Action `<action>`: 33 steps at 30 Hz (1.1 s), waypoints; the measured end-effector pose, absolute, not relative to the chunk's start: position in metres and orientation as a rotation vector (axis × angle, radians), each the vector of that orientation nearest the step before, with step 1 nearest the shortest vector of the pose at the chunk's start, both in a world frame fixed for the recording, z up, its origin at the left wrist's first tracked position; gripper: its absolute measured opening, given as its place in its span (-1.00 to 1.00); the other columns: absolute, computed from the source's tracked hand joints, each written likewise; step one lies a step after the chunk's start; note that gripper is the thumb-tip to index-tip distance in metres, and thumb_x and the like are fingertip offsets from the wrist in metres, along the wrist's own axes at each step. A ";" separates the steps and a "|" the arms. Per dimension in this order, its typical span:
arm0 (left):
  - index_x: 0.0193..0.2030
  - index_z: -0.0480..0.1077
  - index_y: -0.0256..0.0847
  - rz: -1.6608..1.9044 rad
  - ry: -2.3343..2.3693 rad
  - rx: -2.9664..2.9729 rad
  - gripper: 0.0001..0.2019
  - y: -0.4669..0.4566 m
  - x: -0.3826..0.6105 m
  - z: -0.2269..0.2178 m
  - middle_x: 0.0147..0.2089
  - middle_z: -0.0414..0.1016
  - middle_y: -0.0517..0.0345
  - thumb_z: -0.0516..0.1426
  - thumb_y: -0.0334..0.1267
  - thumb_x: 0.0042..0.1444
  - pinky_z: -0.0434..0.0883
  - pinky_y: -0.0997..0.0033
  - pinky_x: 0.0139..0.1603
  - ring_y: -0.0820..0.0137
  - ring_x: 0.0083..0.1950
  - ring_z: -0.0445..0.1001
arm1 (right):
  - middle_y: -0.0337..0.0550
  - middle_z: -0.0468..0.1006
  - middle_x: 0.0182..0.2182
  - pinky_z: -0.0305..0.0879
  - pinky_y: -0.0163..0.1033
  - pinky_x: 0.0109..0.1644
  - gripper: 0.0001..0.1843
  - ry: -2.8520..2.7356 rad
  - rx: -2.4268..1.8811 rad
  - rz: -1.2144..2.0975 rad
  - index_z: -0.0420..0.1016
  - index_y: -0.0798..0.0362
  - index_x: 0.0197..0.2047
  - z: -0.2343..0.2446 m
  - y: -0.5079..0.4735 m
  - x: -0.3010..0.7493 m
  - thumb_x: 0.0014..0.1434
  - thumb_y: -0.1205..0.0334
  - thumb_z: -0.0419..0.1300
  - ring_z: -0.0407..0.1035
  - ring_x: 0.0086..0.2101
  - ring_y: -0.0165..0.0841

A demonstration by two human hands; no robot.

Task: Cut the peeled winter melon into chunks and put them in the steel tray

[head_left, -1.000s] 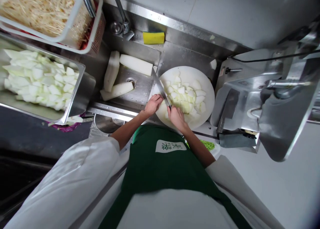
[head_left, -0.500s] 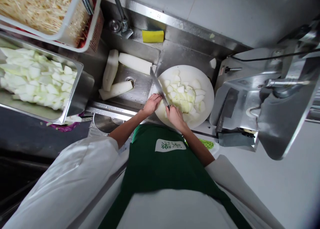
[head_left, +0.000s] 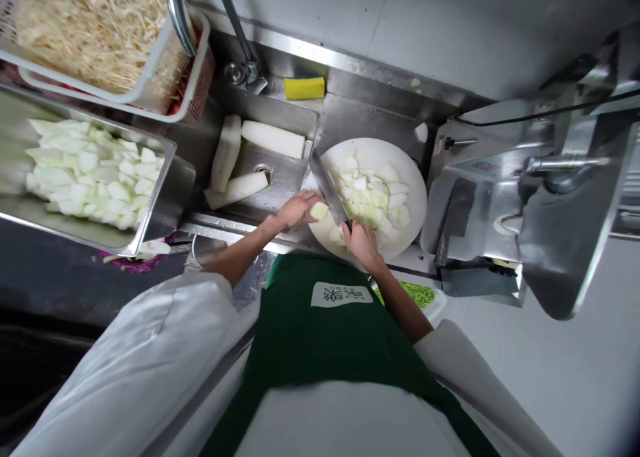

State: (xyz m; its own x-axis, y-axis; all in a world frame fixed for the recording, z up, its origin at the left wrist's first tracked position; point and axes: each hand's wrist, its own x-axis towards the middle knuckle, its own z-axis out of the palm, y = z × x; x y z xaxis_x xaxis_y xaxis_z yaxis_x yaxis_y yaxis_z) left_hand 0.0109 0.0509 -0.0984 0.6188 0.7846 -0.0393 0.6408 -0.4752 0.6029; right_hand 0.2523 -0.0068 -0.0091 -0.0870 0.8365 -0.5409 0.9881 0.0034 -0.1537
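My right hand (head_left: 363,242) is wrapped round the handle of a kitchen knife (head_left: 329,187), whose wide blade slants up and left over the round white cutting board (head_left: 420,207). Left of the blade, my left hand (head_left: 299,208) grips a pale gourd piece (head_left: 319,210) between fingers and thumb at the board's left edge. Cut gourd chunks (head_left: 370,194) lie spread on the board, right of the knife. Peeled white gourd lengths (head_left: 273,139) rest in the sink at the left.
A deep steel pan (head_left: 170,149) of cut chunks stands at the left, below a white basket (head_left: 143,87) with bean sprouts. Behind the sink are a faucet (head_left: 240,27) and yellow sponge (head_left: 305,88). A metal slicing machine (head_left: 480,197) stands right of the board. Chopped greens (head_left: 417,294) sit near my right forearm.
My hands have moved apart. The knife has shifted right and its broad side now shows. My left hand has come off the blade area and holds the gourd piece at the board's edge.
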 end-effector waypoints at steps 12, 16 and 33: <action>0.35 0.33 -0.10 0.582 0.944 2.242 -0.49 0.034 0.012 -0.102 0.34 0.32 -0.06 0.07 -0.43 0.28 0.32 -0.02 0.38 0.14 0.36 0.26 | 0.16 0.64 -0.17 0.34 -0.19 -0.04 -0.49 1.996 1.839 -0.676 0.49 0.17 0.00 -0.004 -0.012 0.260 0.52 -0.03 -0.13 0.56 -0.12 -0.12; 0.24 0.42 -0.18 0.793 1.115 2.183 -0.60 0.025 0.020 -0.102 0.25 0.37 -0.11 0.02 -0.41 0.31 0.39 0.06 0.29 0.19 0.28 0.34 | 0.15 0.64 -0.17 0.33 -0.21 -0.04 -0.51 1.997 1.829 -0.671 0.48 0.18 0.00 -0.004 -0.012 0.256 0.53 -0.02 -0.12 0.56 -0.12 -0.14; -0.10 0.44 -0.22 0.684 1.359 2.145 -0.70 0.015 0.058 -0.123 -0.08 0.42 0.01 -0.11 -0.29 0.47 0.41 0.24 0.07 0.25 -0.03 0.33 | 0.18 0.63 -0.13 0.31 -0.25 -0.07 -0.53 2.033 1.821 -0.723 0.47 0.23 0.01 0.010 -0.002 0.223 0.54 0.08 -0.15 0.54 -0.13 -0.17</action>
